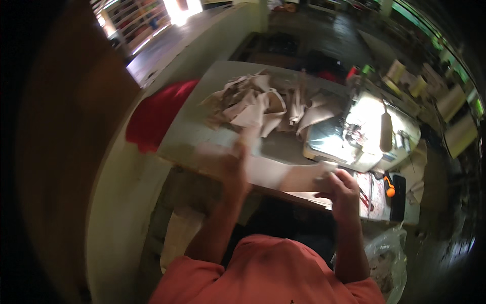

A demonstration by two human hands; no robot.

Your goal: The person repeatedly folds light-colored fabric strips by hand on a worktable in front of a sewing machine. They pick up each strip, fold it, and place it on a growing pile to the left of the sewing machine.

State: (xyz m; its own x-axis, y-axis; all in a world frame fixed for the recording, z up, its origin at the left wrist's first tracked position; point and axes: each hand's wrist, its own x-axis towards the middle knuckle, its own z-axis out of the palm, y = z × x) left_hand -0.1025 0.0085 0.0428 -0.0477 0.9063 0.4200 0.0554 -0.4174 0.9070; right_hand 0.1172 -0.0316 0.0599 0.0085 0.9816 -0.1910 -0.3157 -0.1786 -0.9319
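Observation:
A strip of beige fabric (pixel 271 172) stretches along the table's near edge. At its right end, my right hand (pixel 341 190) is closed on the cloth, thumb and fingers pinched together. My left hand (pixel 235 164) is over the strip's left part, smeared by motion; whether it grips the cloth cannot be made out. Just beyond it lies a crumpled heap of beige fabric pieces (pixel 253 104). A sewing machine (pixel 364 131), brightly lit by its lamp, stands to the right of the heap, beyond my right hand.
Red cloth (pixel 159 116) hangs by the table's left side, against a low wall (pixel 119 202). Scissors (pixel 365 200), an orange-handled tool (pixel 389 187) and a black case (pixel 398 197) lie at the right. Thread cones (pixel 417 86) stand behind the machine. A clear plastic bag (pixel 387 258) hangs below.

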